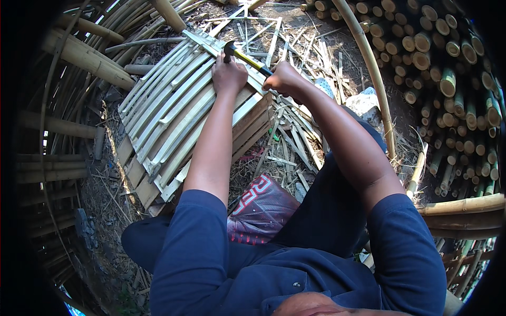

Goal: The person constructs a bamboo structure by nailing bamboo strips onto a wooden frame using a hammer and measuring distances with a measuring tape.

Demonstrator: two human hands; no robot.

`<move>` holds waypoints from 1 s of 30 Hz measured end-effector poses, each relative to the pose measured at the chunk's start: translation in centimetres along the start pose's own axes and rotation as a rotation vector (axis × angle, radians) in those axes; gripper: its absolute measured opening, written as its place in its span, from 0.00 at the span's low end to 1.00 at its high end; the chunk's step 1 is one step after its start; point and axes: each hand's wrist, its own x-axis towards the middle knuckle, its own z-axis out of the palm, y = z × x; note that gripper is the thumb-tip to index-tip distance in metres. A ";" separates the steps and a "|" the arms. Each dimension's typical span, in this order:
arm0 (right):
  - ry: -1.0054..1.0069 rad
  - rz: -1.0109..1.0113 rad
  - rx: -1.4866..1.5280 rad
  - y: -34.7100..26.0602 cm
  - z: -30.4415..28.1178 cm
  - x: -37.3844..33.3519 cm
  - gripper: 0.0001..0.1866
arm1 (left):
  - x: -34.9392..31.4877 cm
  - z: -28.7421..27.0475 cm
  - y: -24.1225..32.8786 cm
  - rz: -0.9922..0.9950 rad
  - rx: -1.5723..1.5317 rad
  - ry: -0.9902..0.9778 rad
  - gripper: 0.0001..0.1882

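My right hand [283,79] is wrapped round the handle of a hammer [246,60] with a black head and a yellow-and-black shaft. The hammer's head is directly over the fingers of my left hand [230,78]. Those fingers are curled together against a crosswise bamboo strip, and what they pinch is hidden. Under both hands lies a panel of pale split-bamboo slats [167,113], set side by side with gaps between them. The panel rests on a stack of wooden boards [255,122], whose edges show at its right side.
Loose bamboo strips [298,134] litter the ground right of the panel. Many cut bamboo poles [421,42] are piled at the far right. Thick bamboo poles [87,59] stand at the left. A printed dark red sack [261,210] lies between my legs, and a pale stone [363,105] sits beyond my right knee.
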 end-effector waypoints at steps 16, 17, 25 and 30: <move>0.000 0.060 -0.061 -1.4 -0.8 -0.8 0.17 | 0.0 -0.2 0.2 -0.017 -0.026 -0.032 0.27; 0.004 0.063 -0.062 -1.7 -0.7 -1.0 0.16 | 0.0 -0.1 0.0 -0.013 -0.015 -0.015 0.27; 0.014 0.043 -0.031 -1.1 -0.2 -0.1 0.13 | 0.0 -0.9 0.6 -0.040 -0.058 -0.076 0.27; 0.007 0.057 -0.010 -1.2 0.1 -0.1 0.14 | 0.0 -0.5 0.2 -0.057 -0.056 -0.050 0.26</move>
